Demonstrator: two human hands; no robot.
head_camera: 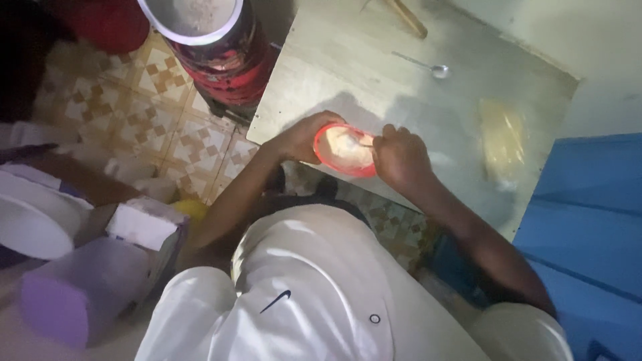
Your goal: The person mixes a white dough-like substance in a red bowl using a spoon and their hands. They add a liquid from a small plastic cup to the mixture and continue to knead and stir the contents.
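A small red bowl with pale, floury contents is held over the near edge of a light wooden board. My left hand grips the bowl's left rim. My right hand is closed at the bowl's right rim, fingers reaching into the contents; whether it holds a utensil is hidden.
A metal spoon lies on the board's far side. A pale lump of dough in plastic rests at the right. A red stove with a white-rimmed pot stands on the tiled floor. Blue surface at right; white and purple containers at left.
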